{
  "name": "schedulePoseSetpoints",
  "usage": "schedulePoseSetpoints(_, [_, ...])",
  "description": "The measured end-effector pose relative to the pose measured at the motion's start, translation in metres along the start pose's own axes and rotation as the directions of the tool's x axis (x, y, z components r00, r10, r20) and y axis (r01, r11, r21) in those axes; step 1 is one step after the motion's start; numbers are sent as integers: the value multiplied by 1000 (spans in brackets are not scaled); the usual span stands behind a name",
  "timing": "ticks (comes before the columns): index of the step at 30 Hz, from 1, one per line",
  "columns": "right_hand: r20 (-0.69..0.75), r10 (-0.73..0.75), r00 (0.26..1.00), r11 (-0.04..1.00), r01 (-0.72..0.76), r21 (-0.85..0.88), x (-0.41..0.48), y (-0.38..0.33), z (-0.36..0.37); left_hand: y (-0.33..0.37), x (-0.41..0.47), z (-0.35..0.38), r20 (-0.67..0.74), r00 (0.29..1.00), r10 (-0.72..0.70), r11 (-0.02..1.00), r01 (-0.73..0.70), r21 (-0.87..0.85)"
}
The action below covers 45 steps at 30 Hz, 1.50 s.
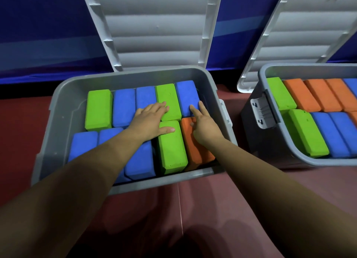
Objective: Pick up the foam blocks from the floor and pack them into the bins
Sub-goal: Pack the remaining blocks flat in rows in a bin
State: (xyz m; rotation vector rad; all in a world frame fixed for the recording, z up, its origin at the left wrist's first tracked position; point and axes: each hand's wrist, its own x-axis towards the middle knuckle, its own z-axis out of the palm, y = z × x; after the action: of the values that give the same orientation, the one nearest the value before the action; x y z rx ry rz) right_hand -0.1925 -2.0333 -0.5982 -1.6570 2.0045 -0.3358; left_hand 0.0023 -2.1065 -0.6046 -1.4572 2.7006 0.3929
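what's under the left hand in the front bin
The left hand lies flat on a blue block, far green block and near green block in the grey bin; anything beneath them is covered.

— Bins?
— Two bins [63, 95], two lids [154, 25].
— Left one holds?
— Three green blocks [99, 108], one orange block [199, 151], probably six blue blocks [123, 107]; forearm [92, 166] covers some.

Dim light from above throws my soft shadow on the floor [195, 236], and the wide lens bows the right bin [309, 65] at the picture's edge.
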Motion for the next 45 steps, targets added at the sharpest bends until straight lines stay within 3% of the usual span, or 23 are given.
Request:
schedulePoseSetpoints(4, [55,20,998,997,-16,-70,4,-17,-9,-6,0,-11,150,989,9,991,11,-130])
schedulePoseSetpoints(7, [143,-115,983,984,132,-115,13,-36,-13,-16,5,-23,284,958,41,988,4,-157])
schedulePoseSetpoints(10, [289,-181,940,925,262,-274,18,-33,0,-22,6,-20,224,973,55,983,-14,-182])
schedulePoseSetpoints(13, [265,-196,944,929,266,-259,19,-22,7,-25,6,-12,125,989,78,980,-53,-192])
schedulePoseSetpoints(19, [274,-175,946,919,257,-298,19,-28,4,-44,-18,-22,81,991,109,930,-72,-360])
schedulePoseSetpoints(23, [261,-192,946,919,267,-290,19,-25,4,-74,-49,-20,199,972,126,978,-89,-186])
schedulePoseSetpoints(28, [267,-183,946,920,260,-293,18,-27,2,-62,-49,-5,-35,999,26,998,-28,-59])
schedulePoseSetpoints(31, [273,-173,946,929,249,-273,12,-35,2,-60,-49,-5,-68,998,6,997,-11,-82])
schedulePoseSetpoints(35, [254,-137,957,899,228,-375,2,-52,21,-57,-50,-9,-19,1000,-5,991,3,-131])
schedulePoseSetpoints(39, [202,-115,973,880,194,-433,3,-61,32,-68,-49,-19,91,996,22,955,6,-297])
schedulePoseSetpoints(43, [215,-75,974,894,161,-419,2,-73,35,-82,-46,-22,211,975,63,985,-27,-173])
schedulePoseSetpoints(45, [205,-64,977,884,151,-442,0,-76,38,-83,-44,-24,205,978,44,993,-21,-117])
